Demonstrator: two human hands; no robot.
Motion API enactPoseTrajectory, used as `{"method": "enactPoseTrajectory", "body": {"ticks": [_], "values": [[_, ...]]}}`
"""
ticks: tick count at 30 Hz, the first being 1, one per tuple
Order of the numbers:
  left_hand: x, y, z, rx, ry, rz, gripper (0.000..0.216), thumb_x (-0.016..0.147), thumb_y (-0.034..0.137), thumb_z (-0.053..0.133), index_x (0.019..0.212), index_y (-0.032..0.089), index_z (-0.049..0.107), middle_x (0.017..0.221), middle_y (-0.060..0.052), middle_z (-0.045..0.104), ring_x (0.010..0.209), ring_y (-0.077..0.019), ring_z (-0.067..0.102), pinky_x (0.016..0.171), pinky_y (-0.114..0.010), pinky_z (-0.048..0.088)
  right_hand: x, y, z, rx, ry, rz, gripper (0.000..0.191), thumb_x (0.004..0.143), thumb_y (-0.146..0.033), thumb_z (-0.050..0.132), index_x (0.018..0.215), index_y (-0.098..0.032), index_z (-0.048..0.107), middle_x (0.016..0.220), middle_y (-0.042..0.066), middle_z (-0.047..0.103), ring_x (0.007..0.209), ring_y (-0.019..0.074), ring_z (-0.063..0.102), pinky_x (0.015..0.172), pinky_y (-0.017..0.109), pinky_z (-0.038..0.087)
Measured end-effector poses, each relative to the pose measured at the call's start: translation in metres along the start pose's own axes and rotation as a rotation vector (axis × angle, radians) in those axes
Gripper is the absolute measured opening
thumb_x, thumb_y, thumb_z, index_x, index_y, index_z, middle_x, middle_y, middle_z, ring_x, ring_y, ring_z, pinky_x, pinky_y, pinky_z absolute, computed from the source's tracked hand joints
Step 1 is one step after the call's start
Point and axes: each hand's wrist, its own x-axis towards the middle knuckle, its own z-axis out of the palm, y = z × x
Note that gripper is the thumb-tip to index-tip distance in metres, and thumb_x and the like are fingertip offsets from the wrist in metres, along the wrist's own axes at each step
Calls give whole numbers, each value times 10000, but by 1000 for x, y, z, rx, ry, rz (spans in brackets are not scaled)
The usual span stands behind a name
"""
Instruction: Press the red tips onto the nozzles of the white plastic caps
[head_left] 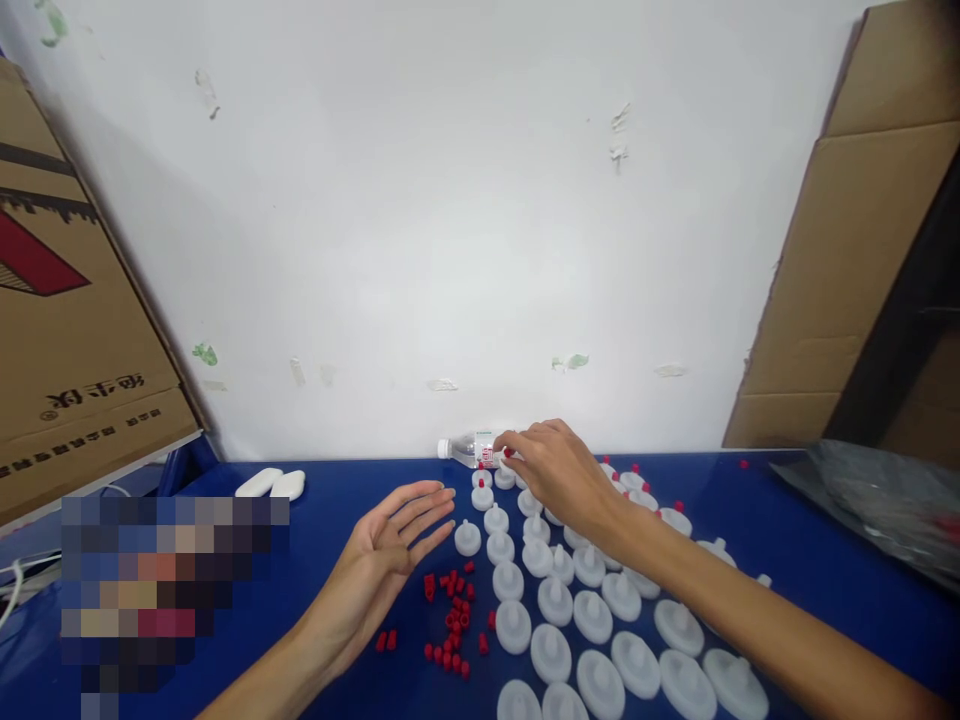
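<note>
My right hand (555, 465) reaches to the back of the rows and pinches a small red cap (508, 453) between thumb and finger, at the top of a white round piece with a nozzle (505, 478). Whether the cap sits fully on the nozzle I cannot tell. My left hand (405, 530) hovers palm up with fingers stretched out, holding nothing. It is beside a lone white disc (468, 539) and a loose pile of red caps (456, 618). Many white discs (551, 653) stand nozzle up in rows under my right forearm; several at the back carry red caps.
A clear plastic bottle (465, 447) lies against the wall behind the discs. Two white oval objects (288, 485) rest at the back left. Cardboard boxes (82, 330) stand at the left and right (847, 250). A grey plastic bag (870, 510) lies on the blue table (315, 560) at right.
</note>
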Motion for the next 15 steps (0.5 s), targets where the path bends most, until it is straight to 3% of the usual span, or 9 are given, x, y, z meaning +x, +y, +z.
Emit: {"method": "enactPoseTrajectory", "body": {"ticks": [5, 10, 15], "values": [[0, 1, 1, 4, -7, 2, 711, 502, -40, 520, 1134, 190, 749, 1275, -87, 739, 1394, -337, 526, 1201, -521, 401, -1, 0, 0, 57, 47, -24, 170, 1009, -134, 558, 1118, -200, 671, 924, 58, 711, 997, 224, 628, 939, 364, 411], [0, 0, 0, -24, -9, -2, 704, 505, -34, 513, 1123, 198, 758, 1272, -69, 741, 1390, -330, 531, 1210, -514, 388, -3, -3, 1, 113, 14, 5, 256, 1044, -122, 455, 1142, -229, 667, 967, 36, 660, 743, 146, 625, 677, 265, 429], [-1, 0, 1, -17, 9, -16, 695, 479, -34, 509, 1083, 191, 770, 1239, -74, 755, 1383, -338, 535, 1210, -522, 379, -5, 0, 7, 125, -19, -22, 279, 1032, -112, 469, 1188, -247, 656, 1056, 43, 655, 742, 137, 645, 662, 259, 428]]}}
